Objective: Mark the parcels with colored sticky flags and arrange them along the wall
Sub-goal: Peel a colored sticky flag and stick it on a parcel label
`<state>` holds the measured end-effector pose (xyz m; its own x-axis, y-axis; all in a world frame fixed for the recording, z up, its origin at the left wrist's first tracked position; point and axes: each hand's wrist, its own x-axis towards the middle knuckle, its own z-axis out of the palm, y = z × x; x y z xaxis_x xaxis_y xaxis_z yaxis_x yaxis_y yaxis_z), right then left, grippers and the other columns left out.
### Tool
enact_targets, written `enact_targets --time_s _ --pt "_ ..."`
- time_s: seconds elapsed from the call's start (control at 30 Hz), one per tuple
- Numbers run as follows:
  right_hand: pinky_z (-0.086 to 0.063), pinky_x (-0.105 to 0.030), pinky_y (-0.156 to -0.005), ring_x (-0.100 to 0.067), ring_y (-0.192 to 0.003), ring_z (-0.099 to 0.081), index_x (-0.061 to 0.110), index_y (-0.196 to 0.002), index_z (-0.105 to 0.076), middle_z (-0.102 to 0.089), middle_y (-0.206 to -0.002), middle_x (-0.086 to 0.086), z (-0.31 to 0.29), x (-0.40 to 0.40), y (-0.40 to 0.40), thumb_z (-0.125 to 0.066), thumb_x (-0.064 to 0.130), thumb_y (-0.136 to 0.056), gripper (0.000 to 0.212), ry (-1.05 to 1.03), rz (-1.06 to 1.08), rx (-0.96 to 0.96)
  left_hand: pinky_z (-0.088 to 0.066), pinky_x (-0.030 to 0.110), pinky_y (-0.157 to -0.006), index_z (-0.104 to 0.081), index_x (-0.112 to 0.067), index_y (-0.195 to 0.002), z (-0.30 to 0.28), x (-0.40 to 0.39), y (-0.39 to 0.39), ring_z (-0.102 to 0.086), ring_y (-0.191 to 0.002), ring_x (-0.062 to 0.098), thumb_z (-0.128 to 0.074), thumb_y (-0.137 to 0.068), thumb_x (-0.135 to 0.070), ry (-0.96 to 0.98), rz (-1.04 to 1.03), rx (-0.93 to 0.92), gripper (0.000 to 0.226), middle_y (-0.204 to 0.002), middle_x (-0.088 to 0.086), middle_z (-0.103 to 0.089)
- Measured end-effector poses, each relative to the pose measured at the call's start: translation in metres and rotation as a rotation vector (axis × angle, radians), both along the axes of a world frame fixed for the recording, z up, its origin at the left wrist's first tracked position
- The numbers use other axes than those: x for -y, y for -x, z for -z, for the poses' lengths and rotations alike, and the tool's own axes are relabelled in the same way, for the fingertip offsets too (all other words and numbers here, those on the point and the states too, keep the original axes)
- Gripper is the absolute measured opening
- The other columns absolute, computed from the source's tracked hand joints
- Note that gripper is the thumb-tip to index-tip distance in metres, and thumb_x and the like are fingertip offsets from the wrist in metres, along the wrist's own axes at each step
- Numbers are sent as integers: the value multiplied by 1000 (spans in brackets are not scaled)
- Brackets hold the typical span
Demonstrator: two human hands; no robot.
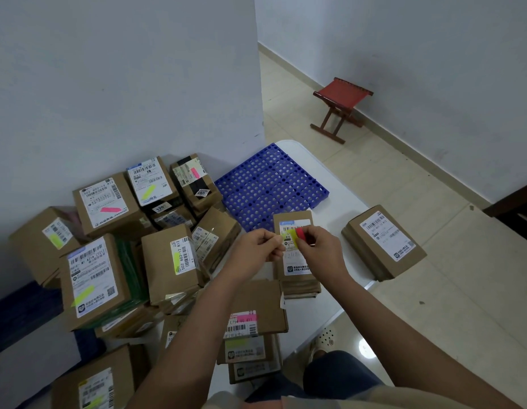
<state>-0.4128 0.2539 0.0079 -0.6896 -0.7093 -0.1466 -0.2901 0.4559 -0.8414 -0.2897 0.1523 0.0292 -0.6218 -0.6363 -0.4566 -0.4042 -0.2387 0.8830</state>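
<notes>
Left hand point(258, 246): fingertips pinch a yellow flag point(286, 237).
Right hand point(319, 250): pinches the flag pad point(298, 233).
Parcel point(294, 262): just beyond both hands.

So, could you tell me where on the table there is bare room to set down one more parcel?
Bare white table shows between the parcel under the hands and the parcel at the right edge, and in front of the blue perforated tray. The left side by the wall is crowded with stacked parcels.
</notes>
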Motion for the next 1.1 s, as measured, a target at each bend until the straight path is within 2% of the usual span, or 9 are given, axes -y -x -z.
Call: enact_targets --time_s 0.13,0.23,0.33,0.4,0.5,0.63,0.9,1.0,1.1 --pt "-56 -40 -73 -20 -81 -63 13 -94 -65 -67 -87 -5 7 -14 20 -60 18 -94 7 -38 202 91 -52 20 -67 -63 -4 -94 0 14 -1 -61 -69 10 -53 -100 -12 -138 -27 -28 14 -78 3 -66" --pt "-55 -46 -78 -23 -78 -60 14 -86 -62 -64 -82 -10 17 -27 31 -56 20 -96 13 -46 325 171 -52 19 -66 -64 -7 -89 8 22 3 -59 -68 11 -56 -99 -14 -86 64 51 15 -75 2 -65" --pt "-54 -49 -81 -20 -76 -58 7 -89 -64 -65 -87 -17 26 -34 31 -54 22 -98 19 -46 350 261 -53 25 -72 -65 -12 -84 22 24 14 -59 -71 11 -61 -97 -16 41 255 198 14 -78 2 -67" --pt "-56 -42 -75 -19 -77 -61 3 -94 -64 -66 -88 -16 28 -36 29 -53 20 -98 21 -34 342 305 -53 26 -74 -66 -15 -85 28 24 22 -61 -72 10 -63 -95 -18 122 387 298 11 -81 0 -68" --pt "-53 -26 -65 -17 -77 -65 10 -95 -63 -68 -88 -9 27 -35 29 -50 17 -100 16 -9 297 388 -54 29 -79 -69 -13 -90 36 24 33 -61 -76 10 -66 -94 -22 230 530 411 10 -82 -2 -67" --pt "-60 -35 -73 -23 -80 -70 11 -102 -62 -72 -88 -6 29 -31 25 -47 16 -101 16 -5 188 484 -54 33 -85 -71 -9 -97 43 25 43 -62 -84 14 -65 -94 -24 329 635 531 17 -92 2 -68" --pt "-54 -17 -63 -9 -76 -72 17 -120 -58 -72 -103 1 29 -23 17 -45 25 -103 23 -81 12 534 -51 32 -79 -72 -6 -97 47 28 49 -60 -81 15 -65 -93 -23 379 676 604 19 -88 4 -66" --pt "-58 -21 -69 -10 -78 -72 18 -123 -56 -72 -103 3 33 -22 17 -45 27 -103 24 -122 -4 504 -48 29 -73 -72 -6 -97 46 27 51 -59 -80 15 -65 -93 -23 394 693 624 19 -83 1 -62" --pt "-60 -29 -76 -12 -80 -72 18 -122 -56 -72 -105 1 34 -21 19 -45 27 -103 23 -139 -6 493 -48 29 -71 -69 -9 -88 47 26 53 -63 -83 19 -64 -93 -24 418 723 656 17 -88 5 -66"
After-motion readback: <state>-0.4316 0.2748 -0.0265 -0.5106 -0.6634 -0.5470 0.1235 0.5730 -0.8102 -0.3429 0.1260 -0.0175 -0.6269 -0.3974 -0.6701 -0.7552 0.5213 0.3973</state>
